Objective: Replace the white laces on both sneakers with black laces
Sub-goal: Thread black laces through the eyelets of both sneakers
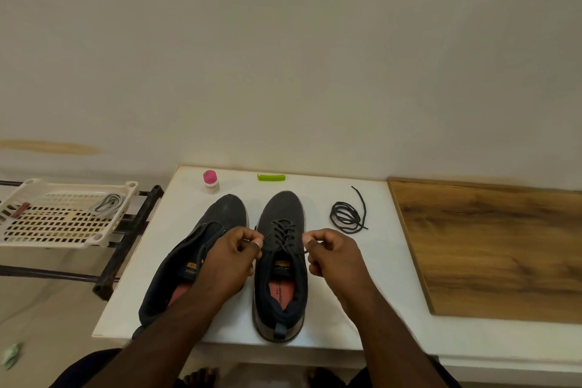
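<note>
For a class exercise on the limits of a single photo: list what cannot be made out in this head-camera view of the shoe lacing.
- Left shoe eyelets: the left hand covers its middle, so laced or not is unclear.
- Lace ends: pinched inside the left hand and the right hand.
- Bottle label: too small to read.
- Basket: its left side is cut off by the frame edge; the grey bundle inside is too small to identify.

Soft, even indoor light, faint shadows, slight softness, wide-angle bending at edges.
</note>
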Action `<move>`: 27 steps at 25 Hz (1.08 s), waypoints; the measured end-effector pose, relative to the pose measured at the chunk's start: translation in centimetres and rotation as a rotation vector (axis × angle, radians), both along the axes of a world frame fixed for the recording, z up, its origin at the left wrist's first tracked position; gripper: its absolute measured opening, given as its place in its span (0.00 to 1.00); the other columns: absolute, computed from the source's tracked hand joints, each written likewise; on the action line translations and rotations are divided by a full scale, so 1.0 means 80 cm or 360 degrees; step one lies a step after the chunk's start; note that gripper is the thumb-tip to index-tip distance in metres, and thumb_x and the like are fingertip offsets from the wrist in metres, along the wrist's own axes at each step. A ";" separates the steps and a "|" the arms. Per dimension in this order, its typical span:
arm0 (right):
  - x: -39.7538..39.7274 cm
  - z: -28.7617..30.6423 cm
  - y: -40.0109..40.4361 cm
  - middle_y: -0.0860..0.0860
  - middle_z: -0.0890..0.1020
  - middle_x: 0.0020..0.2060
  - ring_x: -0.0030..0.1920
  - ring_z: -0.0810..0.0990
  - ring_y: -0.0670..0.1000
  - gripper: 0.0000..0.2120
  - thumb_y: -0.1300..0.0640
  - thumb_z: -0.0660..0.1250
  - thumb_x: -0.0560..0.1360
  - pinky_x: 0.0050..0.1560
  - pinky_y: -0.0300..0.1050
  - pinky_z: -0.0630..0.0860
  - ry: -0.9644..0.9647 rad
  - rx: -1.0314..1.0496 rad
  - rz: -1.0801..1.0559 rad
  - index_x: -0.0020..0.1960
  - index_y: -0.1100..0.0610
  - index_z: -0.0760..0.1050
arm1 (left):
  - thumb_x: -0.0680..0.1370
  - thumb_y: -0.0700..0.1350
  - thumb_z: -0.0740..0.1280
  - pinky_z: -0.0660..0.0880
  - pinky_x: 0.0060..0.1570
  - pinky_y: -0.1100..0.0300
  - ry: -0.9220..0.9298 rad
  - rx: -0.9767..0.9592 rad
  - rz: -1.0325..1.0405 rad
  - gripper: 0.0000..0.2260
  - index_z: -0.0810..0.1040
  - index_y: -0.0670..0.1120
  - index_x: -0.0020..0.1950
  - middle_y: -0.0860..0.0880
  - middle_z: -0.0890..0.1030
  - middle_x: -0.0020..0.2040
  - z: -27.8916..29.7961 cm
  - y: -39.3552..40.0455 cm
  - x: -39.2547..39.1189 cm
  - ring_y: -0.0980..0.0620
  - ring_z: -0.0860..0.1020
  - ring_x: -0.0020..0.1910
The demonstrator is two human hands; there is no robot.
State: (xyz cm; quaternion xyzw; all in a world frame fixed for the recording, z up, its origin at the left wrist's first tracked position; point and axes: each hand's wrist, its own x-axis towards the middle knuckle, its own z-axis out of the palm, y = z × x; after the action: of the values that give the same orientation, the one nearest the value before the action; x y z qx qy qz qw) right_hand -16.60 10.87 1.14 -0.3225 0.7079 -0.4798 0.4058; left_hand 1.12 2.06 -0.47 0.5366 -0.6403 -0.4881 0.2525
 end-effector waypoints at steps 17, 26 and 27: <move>0.023 0.153 0.023 0.55 0.86 0.53 0.47 0.85 0.57 0.16 0.65 0.55 0.82 0.50 0.52 0.83 -0.0581 -0.0533 0.0105 0.59 0.56 0.81 | 0.82 0.44 0.65 0.68 0.25 0.69 0.0627 0.0005 -0.0086 0.07 0.84 0.49 0.52 0.49 0.85 0.44 0.163 0.014 0.004 0.60 0.73 0.27; 0.035 0.201 0.027 0.49 0.86 0.40 0.37 0.82 0.48 0.07 0.52 0.67 0.81 0.39 0.38 0.78 0.0013 -0.0612 0.0030 0.54 0.49 0.83 | 0.79 0.30 0.57 0.79 0.38 0.59 0.0971 0.0268 -0.0335 0.18 0.85 0.44 0.54 0.43 0.85 0.52 0.210 0.019 0.016 0.46 0.85 0.44; 0.036 0.202 0.026 0.48 0.85 0.37 0.35 0.80 0.46 0.06 0.50 0.68 0.80 0.38 0.37 0.76 0.0075 -0.0632 -0.0010 0.52 0.48 0.84 | 0.78 0.30 0.59 0.80 0.40 0.59 0.0953 0.0224 -0.0358 0.18 0.84 0.45 0.55 0.44 0.86 0.52 0.210 0.019 0.017 0.45 0.85 0.46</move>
State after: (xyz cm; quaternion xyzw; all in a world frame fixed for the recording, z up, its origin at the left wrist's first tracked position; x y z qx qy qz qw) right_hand -13.75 12.94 17.31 -0.4052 0.6096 -0.6036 0.3159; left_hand 2.51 3.59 16.30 0.3113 -0.5576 -0.6920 0.3366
